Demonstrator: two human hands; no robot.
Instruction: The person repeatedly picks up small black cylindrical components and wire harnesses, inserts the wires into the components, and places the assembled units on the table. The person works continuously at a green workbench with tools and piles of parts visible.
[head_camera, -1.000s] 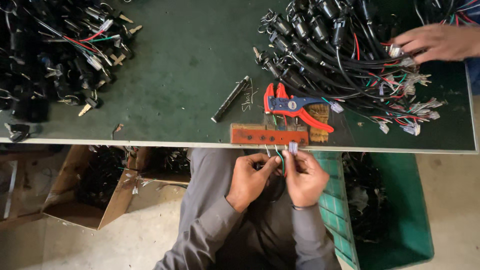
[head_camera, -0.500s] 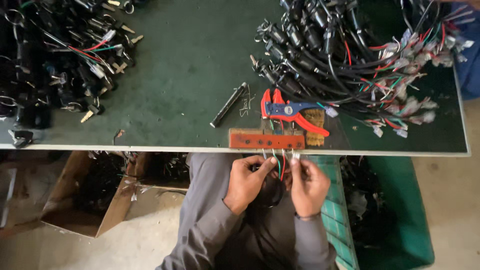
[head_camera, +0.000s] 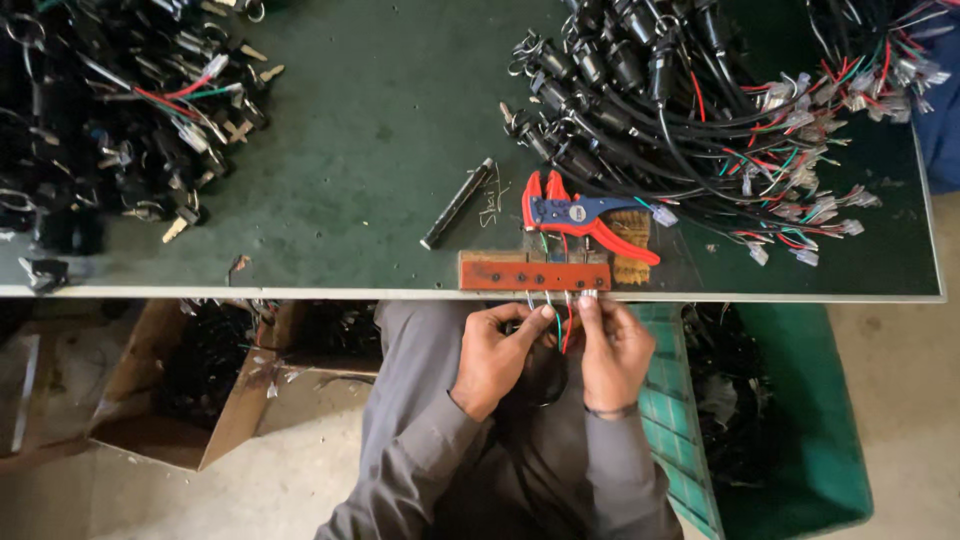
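Wires: your left hand (head_camera: 497, 352) and right hand (head_camera: 612, 347) both pinch thin coloured wires (head_camera: 561, 325) just below the tabletop (head_camera: 380, 150) edge, lower centre of frame.
Axis: wires run upright, up to the red block (head_camera: 533, 271) just above your fingers.
Nearer hand: both equally.
Room: red-handled wire stripper (head_camera: 580, 213) beyond the block; cable bundles (head_camera: 690, 110) upper right.

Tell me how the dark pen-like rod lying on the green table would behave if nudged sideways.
The dark rod looks round and slim, so it would probably roll across the flat green table. It appears rigid and light. It lies apart from the red-handled pliers, so little would stop it.
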